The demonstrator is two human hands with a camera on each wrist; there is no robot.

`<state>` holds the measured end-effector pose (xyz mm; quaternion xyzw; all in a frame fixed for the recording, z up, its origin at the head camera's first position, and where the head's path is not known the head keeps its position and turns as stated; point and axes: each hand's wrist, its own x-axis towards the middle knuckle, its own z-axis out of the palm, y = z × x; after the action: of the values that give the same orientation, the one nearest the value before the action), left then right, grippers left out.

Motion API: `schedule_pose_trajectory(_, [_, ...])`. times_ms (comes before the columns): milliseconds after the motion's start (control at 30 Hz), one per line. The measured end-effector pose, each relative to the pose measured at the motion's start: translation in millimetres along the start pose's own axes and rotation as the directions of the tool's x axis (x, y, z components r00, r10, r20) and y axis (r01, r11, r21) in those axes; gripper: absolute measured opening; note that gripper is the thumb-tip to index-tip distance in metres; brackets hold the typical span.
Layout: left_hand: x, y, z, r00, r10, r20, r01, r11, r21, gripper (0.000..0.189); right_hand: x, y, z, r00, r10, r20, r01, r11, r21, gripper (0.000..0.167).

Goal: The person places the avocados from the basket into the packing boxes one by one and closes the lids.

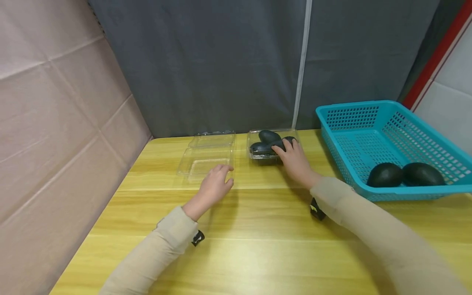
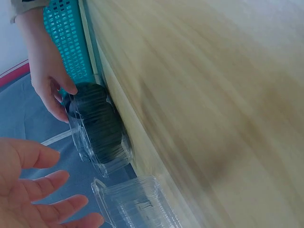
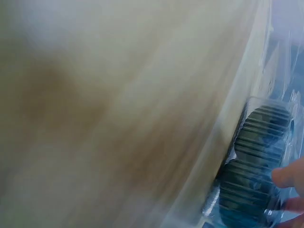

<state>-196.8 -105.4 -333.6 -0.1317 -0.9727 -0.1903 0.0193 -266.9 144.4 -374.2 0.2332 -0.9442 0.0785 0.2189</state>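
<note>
Head view looks down; nearer wrist views share the filled box [image 2: 118, 162].

The right grip [image 1: 295, 160] partly hides one dark fruit [image 1: 289, 139] (head view).

Yellowish wood-grain table [image 1: 258, 262] stretched down to 6 o'clock. Dark grey curtain [image 1: 214, 69] hung up at 12, pale strip [image 1: 302, 61] running down it around 1. Pretty creased pinkish sheet [image 1: 55, 123] at 9, and a red band [image 1: 436, 57] bordered a white panel [image 1: 451, 94] towards 2.
</note>
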Motion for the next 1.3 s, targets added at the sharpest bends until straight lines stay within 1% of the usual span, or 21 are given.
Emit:
schedule_pose_trajectory(133, [0.4, -0.7, 0.2, 1.000, 0.000, -0.003, 0.000, 1.000, -0.003, 0.035, 7.0, 5, 5, 0.997, 0.062, 0.049, -0.065, 0.996, 0.059, 0.043])
schedule_pose_trajectory(300, [1.1, -2.2, 0.1, 1.000, 0.014, -0.012, -0.014, 1.000, 0.022, 0.039, 15.1, 11, 9, 0.992, 0.111, 0.066, -0.118, 0.988, 0.103, 0.043])
schedule_pose_trajectory(367, [1.7, -3.5, -0.6, 1.000, 0.025, -0.015, -0.024, 0.999, 0.042, 0.042, 18.9, 14, 10, 0.990, 0.119, 0.070, -0.126, 0.986, 0.107, 0.043])
schedule_pose_trajectory(433, [2.8, -4.5, -1.5, 1.000, 0.022, -0.008, -0.021, 0.998, 0.061, 0.046, 22.1, 15, 10, 0.988, 0.126, 0.084, -0.135, 0.985, 0.107, 0.043])
schedule_pose_trajectory(633, [6.9, -7.0, -1.5, 0.999, -0.016, 0.046, 0.012, 0.995, 0.094, 0.058, 28.7, 16, 9, 0.977, 0.162, 0.135, -0.178, 0.977, 0.114, 0.044])
schedule_pose_trajectory(800, [7.1, -8.8, -0.8, 0.998, -0.021, 0.065, 0.014, 0.994, 0.108, 0.056, 31.6, 18, 10, 0.972, 0.183, 0.147, -0.200, 0.974, 0.108, 0.045])
schedule_pose_trajectory(900, [7.6, -10.9, -0.7, 0.998, -0.007, 0.059, 0.001, 0.993, 0.117, 0.054, 32.4, 19, 9, 0.974, 0.182, 0.134, -0.195, 0.977, 0.091, 0.045])
schedule_pose_trajectory(1000, [9.1, -13.2, -0.8, 0.999, 0.015, 0.043, -0.020, 0.991, 0.131, 0.050, 34.0, 18, 6, 0.970, 0.188, 0.151, -0.202, 0.976, 0.084, 0.047])
schedule_pose_trajectory(1067, [10.8, -14.6, -1.4, 0.999, 0.032, 0.028, -0.036, 0.989, 0.141, 0.046, 35.7, 19, 3, 0.961, 0.205, 0.183, -0.229, 0.966, 0.120, 0.047])
schedule_pose_trajectory(1100, [11.8, -15.3, -1.9, 0.999, 0.040, 0.022, -0.043, 0.989, 0.145, 0.043, 37.0, 19, 1, 0.954, 0.219, 0.206, -0.252, 0.957, 0.146, 0.047])
schedule_pose_trajectory(1200, [15.2, -16.4, -3.4, 0.998, 0.056, 0.019, -0.058, 0.987, 0.147, 0.038, 41.7, 18, -7, 0.926, 0.271, 0.264, -0.334, 0.913, 0.234, 0.047])
schedule_pose_trajectory(1300, [18.0, -16.6, -4.7, 0.997, 0.057, 0.048, -0.063, 0.987, 0.149, 0.033, 48.0, 15, -18, 0.903, 0.310, 0.296, -0.395, 0.870, 0.294, 0.048])
